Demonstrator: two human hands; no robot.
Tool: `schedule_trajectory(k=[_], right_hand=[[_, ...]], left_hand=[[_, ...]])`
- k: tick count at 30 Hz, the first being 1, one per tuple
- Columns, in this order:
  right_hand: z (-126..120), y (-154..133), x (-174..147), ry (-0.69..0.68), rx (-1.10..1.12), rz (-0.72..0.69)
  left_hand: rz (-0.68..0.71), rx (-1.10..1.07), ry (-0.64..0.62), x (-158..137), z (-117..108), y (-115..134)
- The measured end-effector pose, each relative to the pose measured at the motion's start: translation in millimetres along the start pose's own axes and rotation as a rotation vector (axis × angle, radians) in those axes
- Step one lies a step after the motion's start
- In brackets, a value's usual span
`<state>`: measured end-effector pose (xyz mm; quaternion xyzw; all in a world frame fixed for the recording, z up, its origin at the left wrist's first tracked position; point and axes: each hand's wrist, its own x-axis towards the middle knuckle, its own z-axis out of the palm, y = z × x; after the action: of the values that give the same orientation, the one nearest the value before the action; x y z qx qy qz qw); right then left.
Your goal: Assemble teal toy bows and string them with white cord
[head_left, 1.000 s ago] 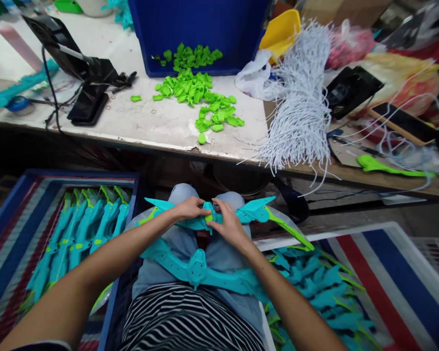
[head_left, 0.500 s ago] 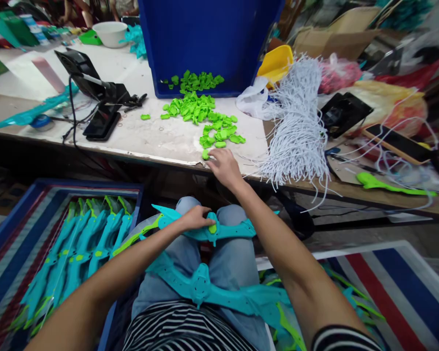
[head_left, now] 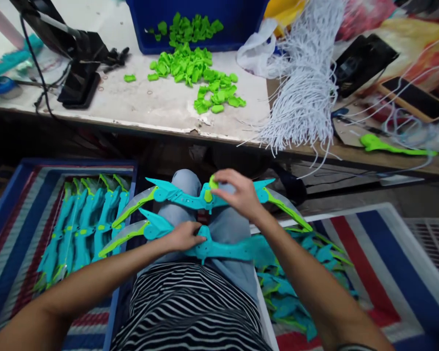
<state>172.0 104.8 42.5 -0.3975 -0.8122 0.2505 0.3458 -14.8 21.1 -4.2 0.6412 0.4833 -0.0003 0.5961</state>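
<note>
My right hand (head_left: 238,192) pinches a green cap (head_left: 213,182) near the far teal bow (head_left: 188,200); my left hand (head_left: 183,236) grasps the near teal bow (head_left: 230,250) across my lap (head_left: 225,228) — a fitting step, I judge, calling for careful alignment at its uncapped hub (head_left: 204,235).

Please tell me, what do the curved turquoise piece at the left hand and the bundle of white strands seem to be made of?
The curved turquoise piece is probably moulded plastic, satin: even colour, clean edges. The bundle of white strands looks like matt cord, fibre unclear: thin, limp, tangled, with drooping ends.
</note>
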Motion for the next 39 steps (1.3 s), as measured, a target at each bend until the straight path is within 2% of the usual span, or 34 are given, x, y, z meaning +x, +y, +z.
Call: schedule_trajectory(k=[4, 7, 10, 14, 19, 23, 27, 31, 33, 35, 36, 37, 39], right_hand=[[10, -25, -97, -0.113, -0.053, -0.033], [26, -32, -135, -0.135, -0.124, -0.051], [42, -33, -146, -0.101, -0.173, -0.069], [57, -34, -143, -0.030, -0.187, -0.058], [63, -38, -146, 0.014, -0.158, 0.017], [65, -37, -148, 0.028, -0.121, 0.154], [66, -28, -141, -0.045, -0.028, 0.386], [60, -23, -126, -0.197, -0.022, 0.489], [50, -21, -112, -0.317, -0.036, 0.455], [33, -16, -85, -0.435, -0.040, 0.345], [24, -12, -65, -0.438, -0.053, 0.281], [15, -6, -40, -0.400, -0.081, 0.220], [1, 8, 20, -0.165, -0.195, 0.148]], left_hand=[[-0.020, -0.241, -0.057, 14, -4, 8], [-0.089, -0.346, -0.081, 18, -5, 6], [-0.101, -0.419, -0.071, 19, -4, 4], [-0.104, -0.461, -0.085, 19, -5, 3], [-0.027, -0.463, -0.184, 16, -8, 0], [0.049, -0.486, -0.145, 16, -1, -2], [0.002, -0.425, -0.049, 21, 6, -4], [-0.033, -0.307, 0.021, 26, 5, -5], [0.001, -0.238, 0.008, 25, 2, -4], [0.014, -0.146, -0.030, 21, -1, -3], [0.006, -0.098, -0.058, 18, -1, -3], [-0.013, -0.048, -0.086, 14, -1, -2], [-0.049, 0.053, -0.117, 6, 1, -1]])
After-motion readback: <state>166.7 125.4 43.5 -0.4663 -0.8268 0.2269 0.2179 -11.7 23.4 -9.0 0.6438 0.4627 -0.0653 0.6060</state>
